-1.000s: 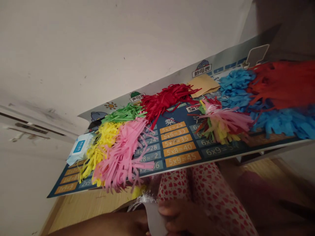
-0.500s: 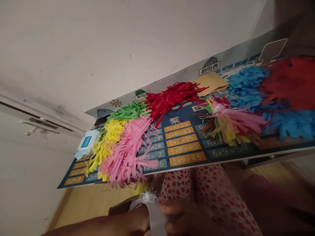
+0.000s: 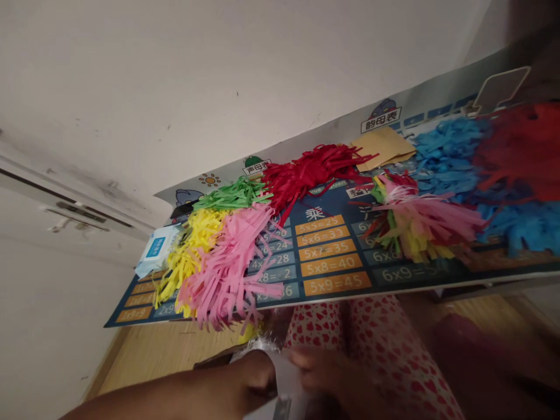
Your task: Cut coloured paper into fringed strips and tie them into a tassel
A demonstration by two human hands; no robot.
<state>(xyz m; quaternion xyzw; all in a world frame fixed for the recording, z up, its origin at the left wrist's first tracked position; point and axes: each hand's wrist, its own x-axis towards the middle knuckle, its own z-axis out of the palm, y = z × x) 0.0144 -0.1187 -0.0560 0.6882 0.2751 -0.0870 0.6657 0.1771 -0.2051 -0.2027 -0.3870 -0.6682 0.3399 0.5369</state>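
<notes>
Low in the head view, over my lap, both hands grip a pale, limp piece (image 3: 289, 382) that looks like a plastic bag or sheet; its kind is not certain. My left hand (image 3: 254, 379) is closed, its fingers curled at the left edge of the piece. My right hand (image 3: 326, 373) pinches the right side, blurred and in shadow. Just beyond the hands shows a crinkly clear plastic bundle (image 3: 260, 345). On the table lie fringed paper bundles: pink (image 3: 231, 262), yellow (image 3: 196, 239), green (image 3: 234, 194), red (image 3: 310, 172) and a multicoloured tassel (image 3: 420, 216).
A printed table mat (image 3: 335, 265) with times tables covers the table against the wall. Blue fringed paper (image 3: 450, 151), a large red bundle (image 3: 525, 151), a brown envelope (image 3: 382, 149) and a wipes pack (image 3: 157, 251) lie on it. A clear stand (image 3: 502, 90) rises at the back right.
My hands have shifted a little, and the pale piece is more spread between them, with a dark patch now showing low on it. The things on the table have not moved.
</notes>
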